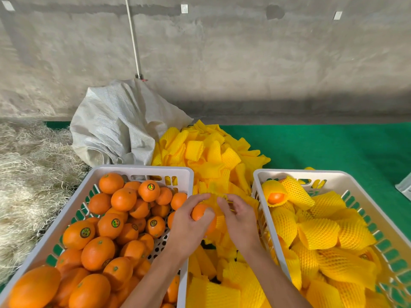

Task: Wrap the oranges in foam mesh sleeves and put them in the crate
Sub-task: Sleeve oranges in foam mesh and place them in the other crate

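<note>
The left hand [189, 221] grips an orange [200, 211] between the two crates; the right hand [239, 213] pinches a sleeve [219, 202] against it. The foam looks soft and stretchy; best held by its rim.

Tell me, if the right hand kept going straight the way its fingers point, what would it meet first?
Probably the foam sleeve that the right hand is already pinching, with the orange in the left hand just beyond. Depth is hard to judge.
</note>
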Available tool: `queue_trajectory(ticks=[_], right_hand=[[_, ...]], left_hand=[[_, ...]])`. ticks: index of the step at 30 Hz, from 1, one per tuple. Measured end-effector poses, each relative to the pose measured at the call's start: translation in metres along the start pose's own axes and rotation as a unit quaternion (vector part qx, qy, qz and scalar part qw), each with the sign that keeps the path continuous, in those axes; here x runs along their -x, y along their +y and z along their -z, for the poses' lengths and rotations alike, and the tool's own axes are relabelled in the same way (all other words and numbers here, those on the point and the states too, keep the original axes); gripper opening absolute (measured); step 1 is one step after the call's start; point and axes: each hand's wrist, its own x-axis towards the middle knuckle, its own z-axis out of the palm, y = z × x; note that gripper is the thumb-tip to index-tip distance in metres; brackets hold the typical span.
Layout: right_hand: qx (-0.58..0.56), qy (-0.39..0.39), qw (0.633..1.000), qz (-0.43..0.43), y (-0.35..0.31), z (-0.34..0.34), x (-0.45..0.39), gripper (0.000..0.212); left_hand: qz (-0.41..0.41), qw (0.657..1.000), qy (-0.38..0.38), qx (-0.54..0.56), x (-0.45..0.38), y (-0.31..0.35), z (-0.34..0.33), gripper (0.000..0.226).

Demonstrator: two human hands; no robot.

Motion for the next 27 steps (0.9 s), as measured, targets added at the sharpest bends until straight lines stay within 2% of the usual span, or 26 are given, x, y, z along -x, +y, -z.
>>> queue_trajectory(ticks=[1,2,4,6,8,10,12,15,17,19,21,22,24,27], right_hand=[[-0.108,0.006,0.991,-0.074,-0.002,0.002,-0.003,0.017],[-0.230,0.007,0.962,-0.150,-0.004,0.005,-0.007,0.020],[-0.420,-0.008,0.867,-0.267,-0.010,0.014,-0.012,0.030],[-0.474,-0.030,0.814,-0.336,-0.013,0.022,-0.015,0.036],[-0.467,-0.038,0.802,-0.370,-0.014,0.026,-0.017,0.035],[-0.442,-0.034,0.813,-0.377,-0.015,0.026,-0.018,0.034],[-0.418,-0.041,0.832,-0.362,-0.017,0.025,-0.018,0.037],[-0.384,-0.036,0.860,-0.332,-0.017,0.020,-0.016,0.042],[-0.381,0.004,0.872,-0.309,-0.014,0.017,-0.016,0.045],[-0.368,0.057,0.886,-0.277,-0.011,0.018,-0.015,0.045],[-0.305,0.083,0.920,-0.233,-0.009,0.017,-0.014,0.035],[-0.263,0.090,0.938,-0.206,-0.010,0.017,-0.012,0.038],[-0.189,0.101,0.967,-0.138,-0.011,0.015,-0.009,0.052],[-0.134,0.103,0.985,-0.045,-0.014,0.015,-0.005,0.048]], left_hand=[[0.010,1.000,0.008,0.017,0.000,0.002,-0.001,0.040],[0.020,0.999,0.016,0.031,0.001,0.004,-0.002,0.040],[0.036,0.998,0.022,0.042,0.001,0.007,-0.003,0.039],[0.059,0.996,0.017,0.062,-0.002,0.010,-0.001,0.033],[0.100,0.989,0.013,0.112,-0.007,0.012,0.007,0.020],[0.149,0.972,0.000,0.183,-0.013,0.014,0.019,0.019],[0.173,0.957,-0.020,0.230,-0.015,0.017,0.027,0.030],[0.176,0.954,-0.032,0.241,-0.015,0.019,0.028,0.039],[0.174,0.945,-0.028,0.275,-0.016,0.020,0.025,0.049],[0.169,0.917,-0.030,0.361,-0.017,0.022,0.024,0.039],[0.169,0.885,-0.047,0.432,-0.016,0.024,0.024,0.028],[0.169,0.881,-0.061,0.437,-0.015,0.024,0.024,0.030],[0.155,0.903,-0.085,0.392,-0.016,0.019,0.022,0.047],[0.092,0.950,-0.102,0.282,-0.014,0.014,0.017,0.088]])
